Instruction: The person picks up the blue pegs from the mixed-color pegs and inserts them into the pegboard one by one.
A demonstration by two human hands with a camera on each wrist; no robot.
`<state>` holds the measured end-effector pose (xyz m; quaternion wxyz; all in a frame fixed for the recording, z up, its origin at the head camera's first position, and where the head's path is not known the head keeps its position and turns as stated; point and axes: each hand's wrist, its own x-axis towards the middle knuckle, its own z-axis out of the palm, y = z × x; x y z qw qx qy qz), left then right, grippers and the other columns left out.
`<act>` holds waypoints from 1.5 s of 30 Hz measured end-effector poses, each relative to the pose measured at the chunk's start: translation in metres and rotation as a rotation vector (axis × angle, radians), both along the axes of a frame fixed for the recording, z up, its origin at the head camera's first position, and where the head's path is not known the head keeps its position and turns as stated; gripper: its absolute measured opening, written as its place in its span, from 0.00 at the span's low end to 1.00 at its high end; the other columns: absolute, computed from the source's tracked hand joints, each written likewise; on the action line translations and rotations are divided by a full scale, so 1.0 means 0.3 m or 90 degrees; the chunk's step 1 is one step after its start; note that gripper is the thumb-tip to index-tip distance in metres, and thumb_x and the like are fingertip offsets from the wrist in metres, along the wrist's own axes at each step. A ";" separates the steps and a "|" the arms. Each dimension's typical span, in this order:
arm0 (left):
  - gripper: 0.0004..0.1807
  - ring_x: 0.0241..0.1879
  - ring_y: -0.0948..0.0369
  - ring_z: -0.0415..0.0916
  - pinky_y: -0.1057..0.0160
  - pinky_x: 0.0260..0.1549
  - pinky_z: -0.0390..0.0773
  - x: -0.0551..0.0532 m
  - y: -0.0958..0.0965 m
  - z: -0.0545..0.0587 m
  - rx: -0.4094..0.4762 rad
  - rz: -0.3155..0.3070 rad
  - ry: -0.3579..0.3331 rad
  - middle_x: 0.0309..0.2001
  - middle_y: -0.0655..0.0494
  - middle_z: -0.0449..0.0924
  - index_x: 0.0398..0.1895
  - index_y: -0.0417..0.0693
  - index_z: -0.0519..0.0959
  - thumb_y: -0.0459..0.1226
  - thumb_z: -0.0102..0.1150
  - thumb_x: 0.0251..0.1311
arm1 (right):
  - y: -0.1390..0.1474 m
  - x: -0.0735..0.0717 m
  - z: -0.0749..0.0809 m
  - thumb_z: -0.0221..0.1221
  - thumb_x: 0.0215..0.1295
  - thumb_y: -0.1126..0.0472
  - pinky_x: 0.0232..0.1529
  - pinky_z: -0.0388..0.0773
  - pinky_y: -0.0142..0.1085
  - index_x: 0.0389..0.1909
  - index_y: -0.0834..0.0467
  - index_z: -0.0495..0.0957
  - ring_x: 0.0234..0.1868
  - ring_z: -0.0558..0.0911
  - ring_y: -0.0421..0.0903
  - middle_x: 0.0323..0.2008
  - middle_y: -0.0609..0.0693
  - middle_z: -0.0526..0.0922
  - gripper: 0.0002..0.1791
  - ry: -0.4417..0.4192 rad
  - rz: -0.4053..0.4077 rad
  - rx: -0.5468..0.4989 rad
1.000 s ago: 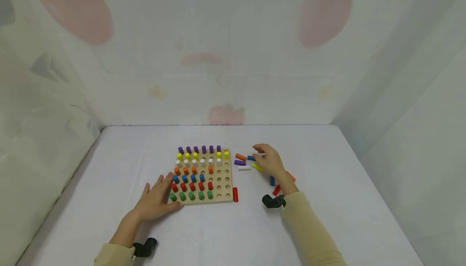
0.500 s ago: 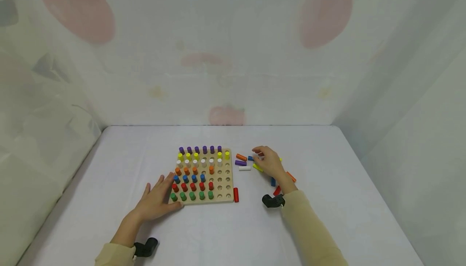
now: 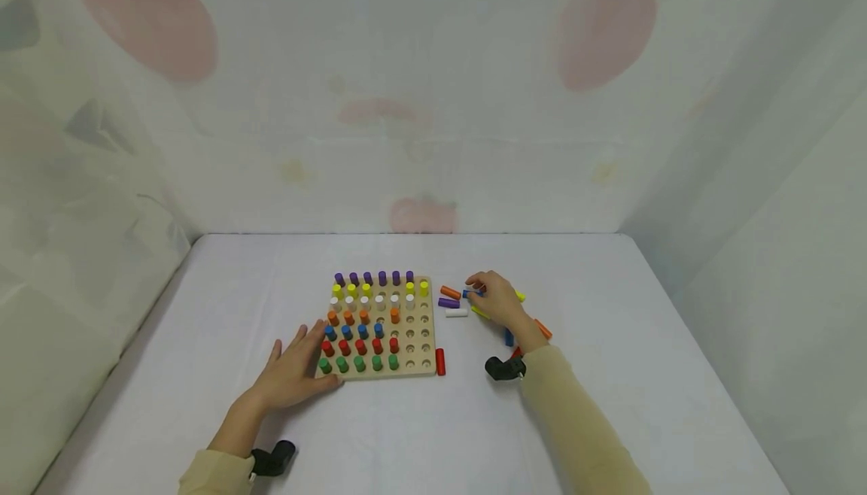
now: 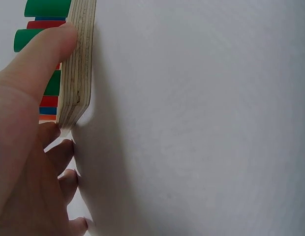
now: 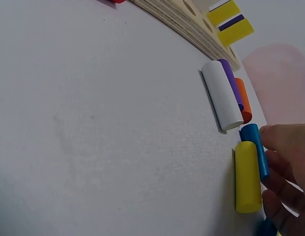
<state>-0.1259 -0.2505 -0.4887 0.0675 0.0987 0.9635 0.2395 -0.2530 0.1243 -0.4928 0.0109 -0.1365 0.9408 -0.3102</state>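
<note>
White tabletop (image 3: 406, 435), pale fruit-print backdrop (image 3: 515, 141) beyond the pegboard (image 3: 417, 341). Blue peg (image 5: 251, 132) lies on its side, right of the board near its far corner, yellow peg (image 5: 248, 179) just beside it. White peg (image 5: 222, 96), purple peg (image 5: 230, 77) and orange peg (image 5: 244, 101) sit between it and the board. Peg looks like painted wood: I'd expect light, stiff, not fragile, maybe a bit slick and prone to roll. Best hold: thumb and index across the barrel, off the neighbours; upper half if it's going upright. Right hand (image 3: 500, 301) is at the blue peg, fingers curved, thumb–index gap about a peg's size, thumb tip at one end. Can't tell if the pinch is made. Left hand (image 3: 287, 376) is spread at the board's near-left corner, thumb on the near edge, bracing rather than clamping.
</note>
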 end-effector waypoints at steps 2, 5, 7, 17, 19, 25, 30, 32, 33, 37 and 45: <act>0.56 0.69 0.39 0.43 0.29 0.58 0.35 -0.001 0.002 0.000 -0.002 0.001 -0.004 0.70 0.43 0.51 0.70 0.43 0.52 0.60 0.65 0.42 | -0.001 -0.002 0.002 0.60 0.58 0.60 0.43 0.75 0.39 0.45 0.55 0.79 0.39 0.76 0.45 0.37 0.50 0.77 0.13 -0.008 -0.002 0.006; 0.55 0.69 0.40 0.43 0.29 0.59 0.36 -0.004 0.002 -0.004 -0.003 0.001 -0.006 0.71 0.43 0.51 0.70 0.43 0.52 0.60 0.65 0.43 | -0.002 -0.006 0.003 0.60 0.58 0.60 0.41 0.75 0.39 0.44 0.55 0.79 0.36 0.75 0.45 0.36 0.50 0.77 0.13 -0.019 -0.007 0.020; 0.55 0.69 0.40 0.43 0.29 0.59 0.36 -0.006 0.001 -0.007 -0.002 0.000 -0.005 0.71 0.43 0.51 0.70 0.43 0.52 0.60 0.65 0.43 | -0.002 -0.009 0.002 0.61 0.58 0.60 0.41 0.75 0.38 0.44 0.55 0.79 0.36 0.75 0.44 0.35 0.50 0.76 0.12 -0.021 -0.008 0.029; 0.56 0.69 0.40 0.43 0.29 0.58 0.36 -0.007 0.003 -0.006 0.000 -0.003 0.001 0.70 0.43 0.51 0.71 0.43 0.52 0.61 0.64 0.42 | -0.009 -0.014 0.007 0.61 0.58 0.60 0.38 0.74 0.38 0.40 0.54 0.81 0.33 0.74 0.44 0.32 0.49 0.76 0.09 -0.007 0.000 0.075; 0.57 0.69 0.40 0.43 0.29 0.59 0.36 -0.006 0.004 -0.004 -0.001 -0.002 -0.003 0.71 0.43 0.51 0.71 0.43 0.52 0.61 0.64 0.42 | -0.011 -0.010 0.010 0.60 0.58 0.60 0.38 0.73 0.38 0.40 0.53 0.81 0.33 0.74 0.45 0.32 0.49 0.76 0.09 -0.011 -0.001 0.079; 0.56 0.69 0.40 0.43 0.29 0.59 0.36 -0.006 0.007 -0.001 -0.004 0.002 -0.006 0.71 0.43 0.51 0.71 0.44 0.52 0.61 0.64 0.42 | -0.012 -0.005 0.001 0.60 0.59 0.59 0.38 0.74 0.37 0.42 0.53 0.81 0.33 0.74 0.44 0.34 0.49 0.76 0.10 -0.015 -0.014 0.087; 0.56 0.69 0.40 0.43 0.29 0.59 0.36 -0.007 0.004 -0.012 -0.005 0.002 -0.004 0.71 0.44 0.51 0.71 0.44 0.52 0.61 0.64 0.42 | -0.010 0.003 0.002 0.59 0.59 0.60 0.37 0.74 0.38 0.42 0.53 0.80 0.34 0.74 0.45 0.34 0.50 0.77 0.11 -0.003 -0.014 0.069; 0.57 0.69 0.40 0.43 0.29 0.59 0.35 -0.008 0.002 -0.015 -0.006 0.003 -0.003 0.71 0.43 0.51 0.71 0.44 0.52 0.62 0.64 0.41 | -0.010 0.007 0.003 0.59 0.58 0.61 0.38 0.74 0.38 0.42 0.54 0.80 0.34 0.75 0.45 0.34 0.50 0.77 0.11 0.003 -0.014 0.061; 0.57 0.69 0.40 0.43 0.29 0.59 0.35 -0.008 0.001 -0.016 -0.007 0.003 -0.003 0.70 0.43 0.51 0.71 0.44 0.52 0.62 0.63 0.41 | -0.011 0.009 0.004 0.60 0.58 0.61 0.38 0.74 0.38 0.42 0.54 0.80 0.34 0.75 0.45 0.34 0.50 0.77 0.11 0.006 -0.014 0.057; 0.57 0.69 0.40 0.43 0.29 0.59 0.36 -0.005 -0.001 -0.018 -0.005 0.004 -0.001 0.70 0.42 0.51 0.70 0.43 0.52 0.62 0.64 0.41 | -0.018 0.016 0.004 0.60 0.58 0.62 0.39 0.75 0.39 0.43 0.54 0.80 0.36 0.76 0.45 0.35 0.50 0.79 0.11 0.017 -0.013 0.041; 0.58 0.69 0.40 0.43 0.29 0.59 0.35 -0.005 -0.005 -0.024 -0.004 0.004 -0.006 0.70 0.43 0.51 0.71 0.43 0.52 0.62 0.64 0.40 | -0.039 0.025 0.020 0.59 0.60 0.61 0.42 0.76 0.40 0.44 0.55 0.79 0.39 0.78 0.45 0.38 0.50 0.81 0.11 0.044 -0.009 0.007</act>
